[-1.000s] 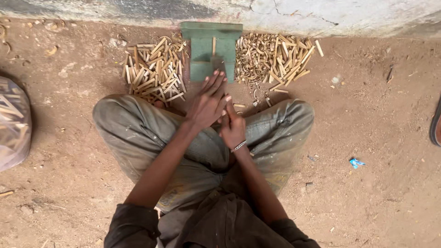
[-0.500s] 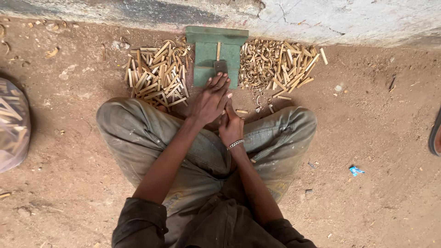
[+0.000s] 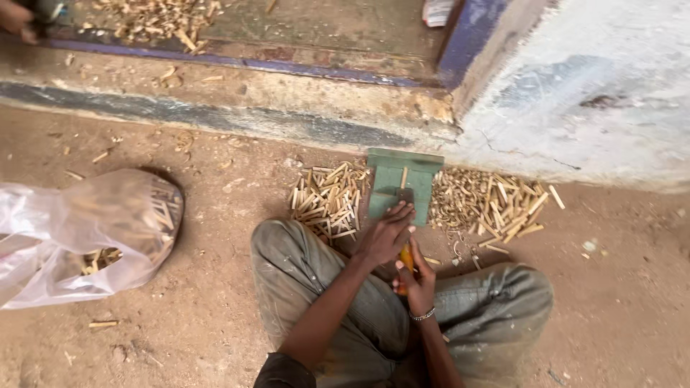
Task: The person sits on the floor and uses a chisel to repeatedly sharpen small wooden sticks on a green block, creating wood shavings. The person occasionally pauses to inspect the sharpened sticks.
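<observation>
A green wooden board point(image 3: 424, 188) stands on the dirt ground against the wall base. A short pale stick point(image 3: 404, 177) lies upright on its face. My left hand point(image 3: 387, 234) lies over the board's lower edge, fingers pressing a dark blade point(image 3: 405, 195). Just below it my right hand point(image 3: 418, 282), a bracelet on the wrist, grips an orange handle point(image 3: 407, 257). A pile of cut sticks point(image 3: 328, 201) lies left of the board, and a pile of sticks and shavings point(image 3: 489, 205) lies to its right. My knees spread on either side.
A clear plastic bag point(image 3: 86, 233) with sticks in it lies on the ground at left. A concrete step point(image 3: 237, 93) with a blue door frame point(image 3: 471, 36) runs along the back, wood scraps point(image 3: 154, 16) on it. Another person's hand point(image 3: 18, 18) shows at top left.
The view has lifted and shifted, so the step, door frame and bag now show. My hands have stayed at the board, with the left now covering more of the blade.
</observation>
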